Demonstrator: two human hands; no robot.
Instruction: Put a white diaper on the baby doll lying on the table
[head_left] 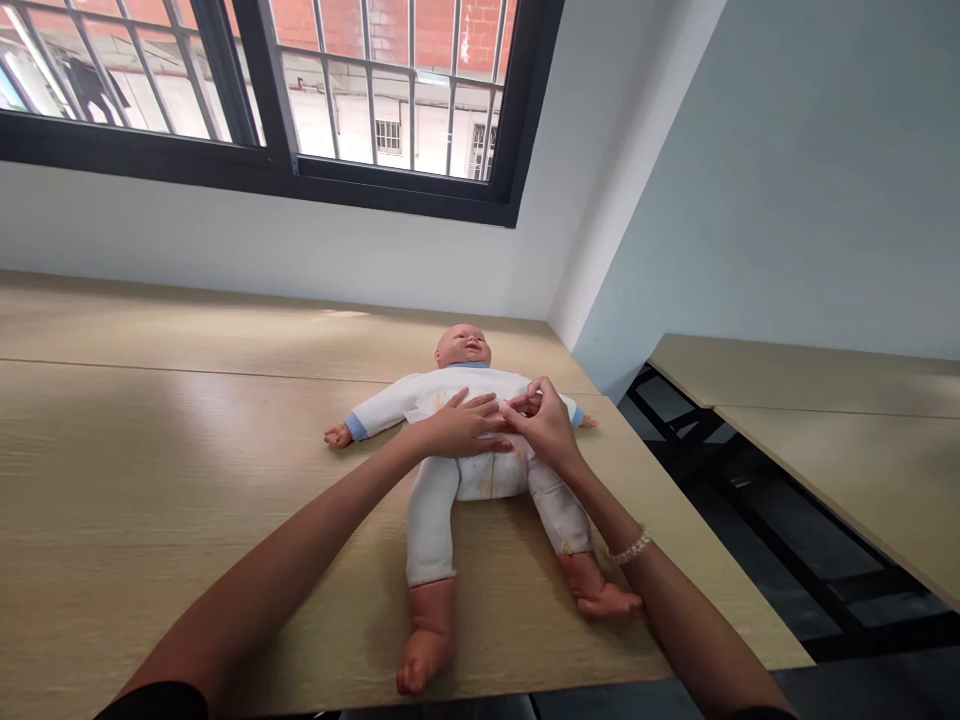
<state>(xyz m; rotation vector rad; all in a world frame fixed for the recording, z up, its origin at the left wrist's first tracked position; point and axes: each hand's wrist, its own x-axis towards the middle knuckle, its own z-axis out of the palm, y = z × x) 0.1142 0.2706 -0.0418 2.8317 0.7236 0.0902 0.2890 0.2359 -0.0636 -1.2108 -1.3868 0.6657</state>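
Note:
A baby doll (431, 520) in a white suit with blue cuffs and collar lies on its back on the wooden table, head toward the window and legs toward me. My left hand (466, 425) rests flat on the doll's belly, fingers stretched out to the right. Just right of it, my right hand (546, 425) is over the doll's side with thumb and fingers bent together in a pinch, close to my left fingertips. Whatever may be between those fingers is too small to make out. Stains mark the suit around the belly and legs.
The light wooden table (187, 480) spreads far to the left and ends at a right edge near the doll. Beyond a dark gap with black frames stands another table (847, 450). A barred window (390, 100) is set in the wall behind.

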